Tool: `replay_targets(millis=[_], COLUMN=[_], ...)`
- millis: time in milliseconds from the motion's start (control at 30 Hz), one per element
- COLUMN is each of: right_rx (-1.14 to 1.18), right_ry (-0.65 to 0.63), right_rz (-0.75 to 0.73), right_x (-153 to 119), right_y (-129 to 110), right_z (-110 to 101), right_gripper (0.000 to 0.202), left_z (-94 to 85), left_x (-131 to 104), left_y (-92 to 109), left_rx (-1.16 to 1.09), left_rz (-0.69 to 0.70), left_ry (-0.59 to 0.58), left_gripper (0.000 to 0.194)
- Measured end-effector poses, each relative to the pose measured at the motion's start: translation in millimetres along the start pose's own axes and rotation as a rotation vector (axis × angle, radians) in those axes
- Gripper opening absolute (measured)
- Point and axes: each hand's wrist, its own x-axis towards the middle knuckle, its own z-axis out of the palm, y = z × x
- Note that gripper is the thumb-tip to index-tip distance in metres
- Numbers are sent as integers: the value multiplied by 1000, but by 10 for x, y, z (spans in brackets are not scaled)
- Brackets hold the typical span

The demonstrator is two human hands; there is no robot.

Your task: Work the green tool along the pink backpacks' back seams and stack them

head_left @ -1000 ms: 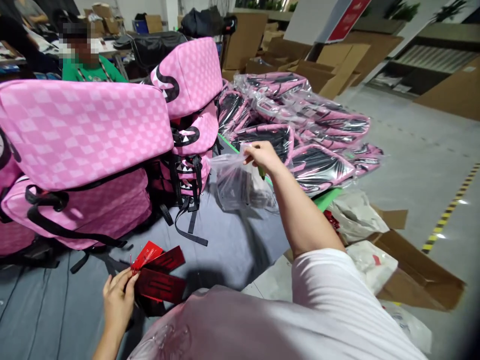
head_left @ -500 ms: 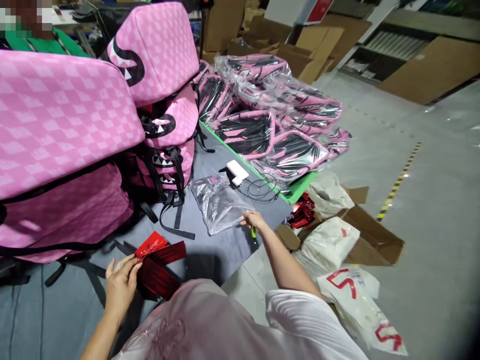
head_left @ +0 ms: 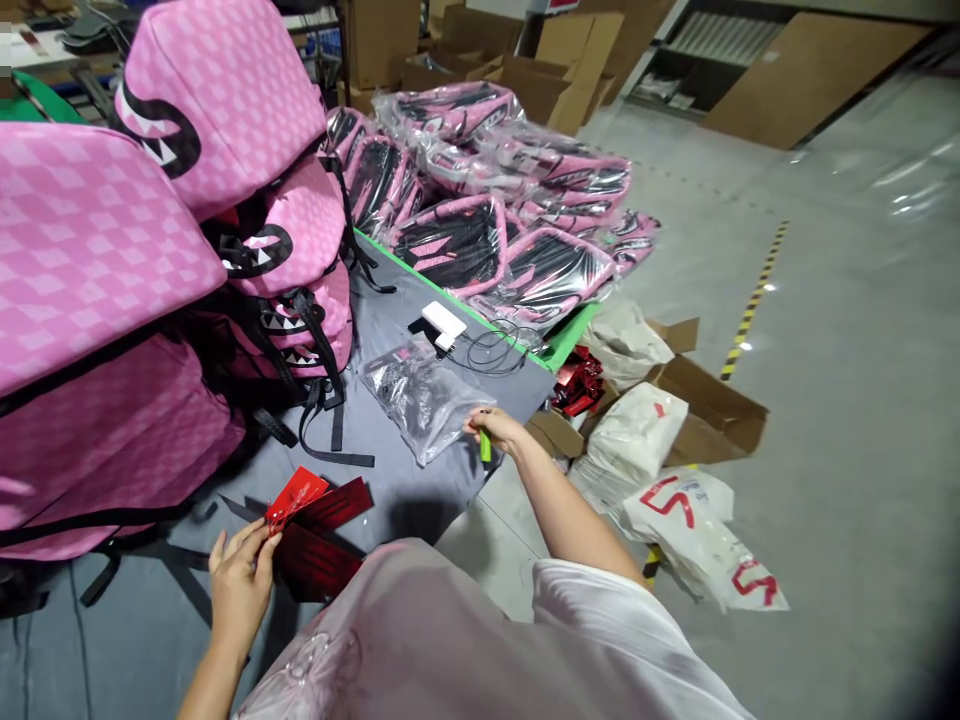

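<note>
My left hand (head_left: 244,575) pinches a red hang tag (head_left: 298,492) by its string end, above more dark red tags (head_left: 319,560) on the grey-covered table. At the table's right edge, my right hand (head_left: 491,428) is closed around a lime-green object (head_left: 485,446), whose kind I cannot make out. The fingers of that hand also meet the corner of a clear plastic bag (head_left: 427,405) lying on the table. Behind the bag are a white power bank or adapter (head_left: 443,319) and a thin black cable (head_left: 491,350).
Pink checkered backpacks (head_left: 82,250) are stacked at left. Plastic-wrapped pink and black backpacks (head_left: 480,240) are heaped beyond the table's green edge. On the floor at right are white plastic sacks (head_left: 637,430), an open cardboard box (head_left: 709,410) and red packets (head_left: 577,380).
The view has shifted, so the surroundings sit further left. My right hand has turned slightly, showing more of the lime-green object. My left hand stays at the red tag.
</note>
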Motion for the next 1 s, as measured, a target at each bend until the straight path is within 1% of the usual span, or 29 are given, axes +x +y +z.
replay_targets(millis=[67,133,200,333,400,467,533,633,700,733,767,800,867,900,933,967,1000], right_rx=[9,8,2,-42,-85,-152,-236,-362,-430,-455,-474,-491,-521,-536,-535,-520,-486], right_ry=[-48,-55,-26,101,138,139,127,135,128,103,61,-8,-187,-279,-325,-346,-340], right_rz=[9,-6,-42,-175,-261,-333,-378,-426,-494,-541,-592,-659,-839,-961,-1046,-1106,-1128], right_x=[-35,-6,80,302,355,328,209,-135,-446,-611,-771,-917,-1138,-1207,-1250,-1272,-1277], right_y=[58,53,-31,-336,-441,-441,-327,-28,172,256,325,380,458,487,516,543,569], right_z=[132,286,444,715,798,824,783,633,572,585,635,722,970,1101,1217,1307,1365], right_gripper=[20,24,28,34,33,29,24,9,10,12,15,23,51,60,63,62,56], left_z=[4,-2,-14,-38,-44,-46,-46,-38,-11,15,48,90,182,224,259,286,304], left_x=[13,44,84,148,160,158,150,162,210,250,300,358,476,527,566,592,606], left_y=[42,105,188,364,426,463,490,569,677,747,826,911,1093,1185,1275,1359,1437], left_rx=[-1,0,1,-1,-4,8,49,113,94,64,27,-11,-72,-92,-110,-124,-132], left_rz=[11,25,43,69,69,64,61,55,67,85,110,140,200,224,246,264,278], left_ry=[-2,1,-4,-50,-64,-54,-16,33,-5,-43,-82,-116,-163,-173,-180,-181,-179], left_gripper=[43,41,40,37,34,33,31,31,31,31,31,31,31,31,30,30,28])
